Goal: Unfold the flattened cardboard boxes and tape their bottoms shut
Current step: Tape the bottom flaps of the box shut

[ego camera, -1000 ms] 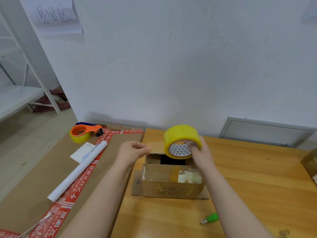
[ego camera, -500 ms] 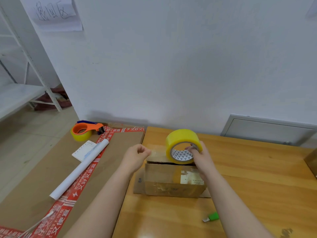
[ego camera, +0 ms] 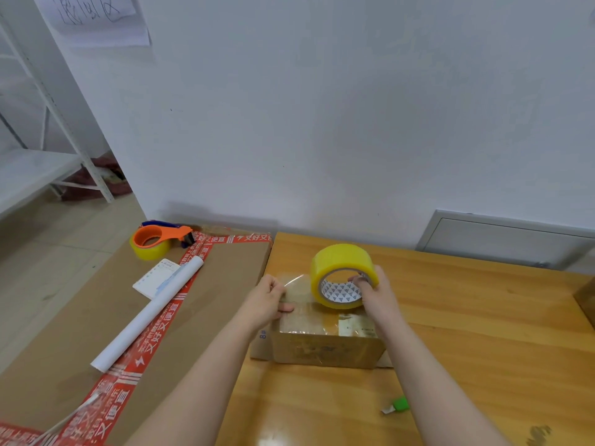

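Note:
A small brown cardboard box [ego camera: 325, 346] stands on the wooden table [ego camera: 467, 333], its upper flaps folded shut. My right hand [ego camera: 375, 292] grips a yellow tape roll [ego camera: 341, 273], fingers through the core, with the roll resting on the box top. My left hand [ego camera: 269, 299] pinches the free end of a clear tape strip [ego camera: 294, 283] at the box's left edge. The strip stretches from the roll across the box top.
A big flat carton [ego camera: 96, 317] with red printed tape lies at left, carrying an orange tape dispenser [ego camera: 157, 241], a white paper roll [ego camera: 148, 313] and a small notepad [ego camera: 156, 278]. A green cutter [ego camera: 397, 406] lies on the table near me. Another box's edge [ego camera: 584, 304] shows at right.
The roll came down from above the box onto its top. The box flaps closed. My left hand took the tape end and pulled it left to the box's edge.

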